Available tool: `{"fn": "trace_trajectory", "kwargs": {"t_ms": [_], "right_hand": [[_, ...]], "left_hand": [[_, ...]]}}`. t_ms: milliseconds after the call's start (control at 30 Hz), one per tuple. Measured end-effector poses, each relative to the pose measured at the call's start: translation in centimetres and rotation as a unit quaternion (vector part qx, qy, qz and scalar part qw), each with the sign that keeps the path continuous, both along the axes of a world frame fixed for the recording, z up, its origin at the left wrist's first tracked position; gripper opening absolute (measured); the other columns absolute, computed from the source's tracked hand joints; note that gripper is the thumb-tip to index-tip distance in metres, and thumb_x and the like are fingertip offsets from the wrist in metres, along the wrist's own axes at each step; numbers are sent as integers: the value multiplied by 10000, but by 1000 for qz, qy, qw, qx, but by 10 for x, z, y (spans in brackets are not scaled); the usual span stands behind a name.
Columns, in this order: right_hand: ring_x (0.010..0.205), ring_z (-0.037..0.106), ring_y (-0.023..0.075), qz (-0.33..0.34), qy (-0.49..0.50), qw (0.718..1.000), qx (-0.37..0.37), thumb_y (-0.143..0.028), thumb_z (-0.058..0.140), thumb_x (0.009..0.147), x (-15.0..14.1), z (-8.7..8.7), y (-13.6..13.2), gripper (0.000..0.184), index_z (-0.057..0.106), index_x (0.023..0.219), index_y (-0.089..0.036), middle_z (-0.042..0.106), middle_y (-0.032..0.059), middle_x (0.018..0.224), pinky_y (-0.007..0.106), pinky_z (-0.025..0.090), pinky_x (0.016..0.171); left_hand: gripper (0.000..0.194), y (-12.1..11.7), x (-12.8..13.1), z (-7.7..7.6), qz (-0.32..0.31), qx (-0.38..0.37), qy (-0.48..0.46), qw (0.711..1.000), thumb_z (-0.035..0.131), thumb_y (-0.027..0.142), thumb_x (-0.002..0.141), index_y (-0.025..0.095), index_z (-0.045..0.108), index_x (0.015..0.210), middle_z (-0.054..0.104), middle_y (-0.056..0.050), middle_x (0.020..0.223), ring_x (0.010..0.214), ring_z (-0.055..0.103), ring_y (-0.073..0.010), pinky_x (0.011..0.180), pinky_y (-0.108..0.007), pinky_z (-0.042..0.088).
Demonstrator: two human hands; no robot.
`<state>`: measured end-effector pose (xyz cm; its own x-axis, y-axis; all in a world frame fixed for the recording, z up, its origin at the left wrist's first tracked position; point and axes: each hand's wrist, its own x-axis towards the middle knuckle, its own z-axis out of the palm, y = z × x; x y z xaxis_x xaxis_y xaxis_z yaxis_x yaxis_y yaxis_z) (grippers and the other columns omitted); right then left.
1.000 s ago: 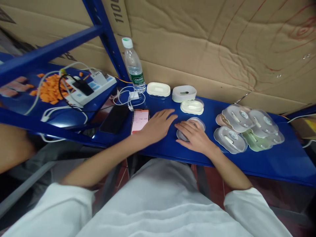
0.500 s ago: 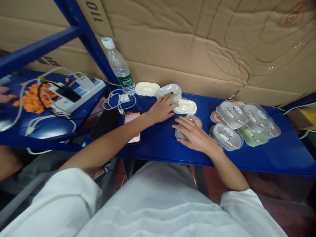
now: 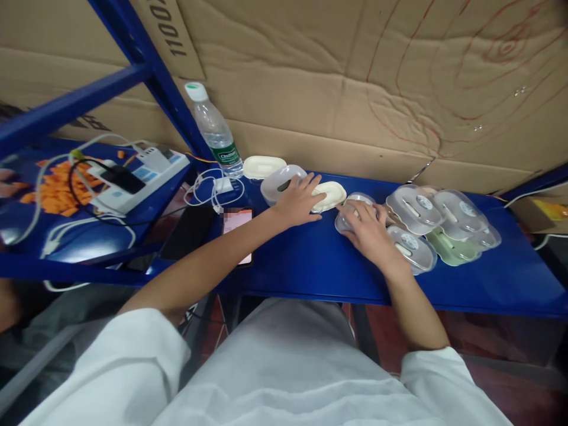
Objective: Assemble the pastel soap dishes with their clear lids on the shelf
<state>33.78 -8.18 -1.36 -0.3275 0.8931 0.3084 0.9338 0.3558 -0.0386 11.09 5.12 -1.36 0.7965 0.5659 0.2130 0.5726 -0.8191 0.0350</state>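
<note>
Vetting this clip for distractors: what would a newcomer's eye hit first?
Probably the bright orange pieces, heaped beside the white power strip at far left. Next, the clear-lidded cases, clustered and partly stacked toward the right of the blue table. Then, nearer the middle, the right grip over another translucent case.
</note>
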Motion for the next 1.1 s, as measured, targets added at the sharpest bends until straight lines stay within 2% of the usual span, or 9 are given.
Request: {"fn": "trace_trajectory", "kwargs": {"t_ms": [133,267,400,467,533,600,667,933,1100], "right_hand": [[1252,606,436,-80,0,996,46,-132,434,1007,1,-9,8,459,606,1430,-174,666,236,1356,678,397,1096],[1054,687,390,-114,19,992,47,-189,396,1057,-4,-17,13,355,678,1271,-166,742,201,1083,591,476,1035],[1276,661,417,-137,37,989,47,-256,475,1073,-9,-19,15,350,649,1354,-140,712,234,1351,642,440,1145],[1459,559,400,-73,38,996,26,-242,491,1070,-17,-19,12,428,582,1478,-152,621,226,1534,663,371,1230],[1564,464,349,31,35,999,-11,-253,489,1082,-32,-21,8,510,495,1587,-180,524,191,1653,635,328,1284],[1602,418,306,113,28,992,-43,-277,468,1105,-48,-22,2,545,434,1643,-194,459,162,1710,598,298,1314],[1595,430,297,135,25,989,-57,-304,452,1123,-59,-22,-1,528,445,1638,-191,455,156,1714,583,288,1318],[1564,454,349,10,58,996,-65,-421,473,1124,-31,-24,13,603,397,1662,-158,426,194,1723,608,296,1282],[1507,493,397,-60,41,995,-63,-435,476,1116,-27,-24,16,570,496,1608,-147,468,210,1688,590,357,1226]], "left_hand": [[606,-13,-14,1,-28,-2,2,1000,825,374,910,174,669,1460,347,-251,1752,1633,311,-477,1292,-701,256],[682,-32,-35,6,-12,12,-43,999,770,453,961,212,571,1566,347,-240,1756,1637,320,-455,1320,-730,124],[815,-40,-67,7,102,2,-84,991,703,561,986,225,419,1672,323,-245,1761,1639,269,-512,1265,-810,166],[689,-36,-83,5,129,-27,-91,987,647,529,1018,230,498,1622,403,-225,1720,1585,388,-490,1235,-755,327],[495,-29,-94,3,129,-60,-106,984,580,421,1049,218,627,1498,571,-186,1589,1463,559,-400,1191,-614,473],[391,-22,-101,1,121,-74,-134,981,522,331,1054,202,705,1375,691,-148,1436,1349,646,-327,1158,-512,526],[372,-18,-104,2,116,-71,-169,976,493,305,1054,189,727,1320,732,-135,1359,1309,665,-307,1154,-484,530],[370,-16,-114,7,124,-49,-215,967,491,355,1061,173,707,1301,745,-137,1307,1235,691,-313,1099,-463,539],[358,-12,-110,5,143,-46,-214,965,503,355,1063,166,706,1289,747,-153,1310,1241,689,-339,1084,-495,543]]}}
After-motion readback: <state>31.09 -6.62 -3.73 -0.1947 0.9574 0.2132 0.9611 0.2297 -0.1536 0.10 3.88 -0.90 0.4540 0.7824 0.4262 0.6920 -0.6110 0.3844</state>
